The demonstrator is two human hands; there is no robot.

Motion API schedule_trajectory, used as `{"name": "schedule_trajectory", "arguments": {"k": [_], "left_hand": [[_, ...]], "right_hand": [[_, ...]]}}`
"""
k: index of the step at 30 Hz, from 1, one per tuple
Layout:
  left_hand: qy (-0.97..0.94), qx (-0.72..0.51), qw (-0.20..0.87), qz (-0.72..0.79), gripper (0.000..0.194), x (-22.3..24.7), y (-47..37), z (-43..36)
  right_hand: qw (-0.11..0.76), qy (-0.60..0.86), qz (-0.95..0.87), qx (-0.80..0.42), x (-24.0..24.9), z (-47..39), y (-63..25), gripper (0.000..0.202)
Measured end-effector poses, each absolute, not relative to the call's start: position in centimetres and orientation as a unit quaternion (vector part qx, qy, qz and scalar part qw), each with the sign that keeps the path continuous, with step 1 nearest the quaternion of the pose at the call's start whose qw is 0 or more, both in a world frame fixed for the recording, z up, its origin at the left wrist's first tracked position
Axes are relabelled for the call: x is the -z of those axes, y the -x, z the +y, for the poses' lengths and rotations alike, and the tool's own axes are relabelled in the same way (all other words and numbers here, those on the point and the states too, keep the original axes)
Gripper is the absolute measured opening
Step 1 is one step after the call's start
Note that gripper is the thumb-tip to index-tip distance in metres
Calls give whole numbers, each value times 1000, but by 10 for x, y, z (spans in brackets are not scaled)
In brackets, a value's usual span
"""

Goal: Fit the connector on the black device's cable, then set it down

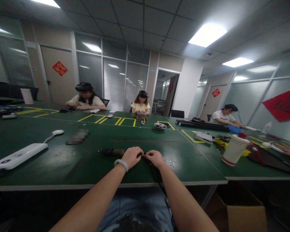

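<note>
On the green table (62,174) lies a dark cylindrical tool (111,152), its narrow tip pointing left. My left hand (133,157), with a pale bangle on the wrist, rests over the tool's right end, fingers curled. Its fingertips meet those of my right hand (155,158), which pinches something small and dark at the tool's end. A black cord (157,175) runs from under my right hand down over the table edge. The small parts between my fingertips are too small to make out.
A white power strip (21,156) and a phone (77,137) lie left. A metal bowl (160,126) sits ahead. A white cup (235,149), a white box (203,137) and another person's hand (288,150) are right. Several people sit around the table.
</note>
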State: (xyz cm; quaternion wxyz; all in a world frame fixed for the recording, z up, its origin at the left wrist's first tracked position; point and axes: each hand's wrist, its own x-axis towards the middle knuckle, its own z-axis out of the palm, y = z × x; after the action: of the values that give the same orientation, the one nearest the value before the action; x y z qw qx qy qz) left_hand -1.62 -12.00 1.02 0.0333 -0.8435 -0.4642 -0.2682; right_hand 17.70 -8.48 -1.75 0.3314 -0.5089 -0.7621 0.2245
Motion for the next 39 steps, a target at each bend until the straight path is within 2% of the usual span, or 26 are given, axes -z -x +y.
{"name": "schedule_trajectory", "arguments": {"k": [5,11,20,25,39], "left_hand": [[839,270,31,-472,22,-9,16,-120],[837,266,29,-477,14,-9,17,-119],[833,268,27,-484,20,-10,15,-120],[834,265,25,-483,14,-11,15,-121],[833,264,20,-486,17,-13,15,-123]], "right_hand": [[330,512,-761,-222,18,-83,-178,25],[333,510,-762,-221,18,-84,-177,25],[341,510,-758,-222,21,-82,-177,25],[345,508,-756,-225,23,-81,-177,23],[347,513,-749,-236,22,-82,-176,24]]}}
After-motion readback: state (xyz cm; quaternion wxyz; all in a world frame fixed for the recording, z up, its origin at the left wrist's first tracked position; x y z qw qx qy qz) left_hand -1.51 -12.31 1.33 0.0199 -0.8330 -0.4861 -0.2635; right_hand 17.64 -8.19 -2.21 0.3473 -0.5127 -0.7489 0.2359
